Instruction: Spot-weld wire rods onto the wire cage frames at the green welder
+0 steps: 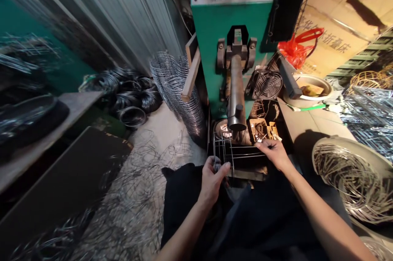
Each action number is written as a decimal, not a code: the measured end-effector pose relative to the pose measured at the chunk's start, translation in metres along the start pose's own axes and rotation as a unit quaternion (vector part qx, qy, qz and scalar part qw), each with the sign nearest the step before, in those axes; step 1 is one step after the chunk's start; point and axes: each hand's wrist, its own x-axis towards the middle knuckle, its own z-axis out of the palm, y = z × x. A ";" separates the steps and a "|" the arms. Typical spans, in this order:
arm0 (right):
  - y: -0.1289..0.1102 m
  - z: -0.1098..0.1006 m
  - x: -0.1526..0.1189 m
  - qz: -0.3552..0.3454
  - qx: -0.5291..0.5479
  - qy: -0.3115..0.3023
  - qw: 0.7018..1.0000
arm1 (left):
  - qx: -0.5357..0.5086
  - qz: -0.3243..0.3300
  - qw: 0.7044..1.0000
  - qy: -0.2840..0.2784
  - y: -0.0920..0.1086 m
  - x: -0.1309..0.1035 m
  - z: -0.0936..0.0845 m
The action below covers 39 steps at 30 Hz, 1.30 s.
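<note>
Low in front of a green machine (204,48), my left hand (211,183) is closed on a small bent-wire frame (232,158). Its thin bars stand up past my fingers and run across to the right. The fingers of my right hand (276,155) are pinched together near the right ends of these bars, and the frame's wire seems to be between them. Above the frame, a thick metal cylinder arm (236,93) juts from the machine. Just beyond my right fingertips lies a small yellow basket (272,130) with bits in it.
Stacked wire rings (175,85) lean left of the machine. Loose wire pieces (138,195) litter the floor. A tub of wire rings (319,146) stands at right, near a white bucket (328,89). Cardboard boxes (334,28) rise behind. A wooden bar (190,75) sticks out at left.
</note>
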 end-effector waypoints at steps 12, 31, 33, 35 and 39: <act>-0.002 -0.009 0.020 -0.007 -0.001 -0.009 1.000 | 0.003 0.026 1.000 0.009 0.005 0.012 0.010; -0.002 -0.007 0.022 -0.011 -0.014 0.034 0.999 | -0.007 0.018 1.000 0.015 0.001 0.020 0.015; -0.003 -0.007 0.021 -0.012 -0.017 0.041 0.999 | -0.004 0.018 1.000 0.012 0.000 0.021 0.015; -0.004 -0.008 0.020 -0.015 -0.020 0.048 0.999 | -0.004 0.017 1.000 0.010 -0.001 0.021 0.015; -0.004 -0.009 0.019 -0.019 -0.027 0.050 0.998 | -0.003 0.011 1.000 0.015 0.000 0.020 0.017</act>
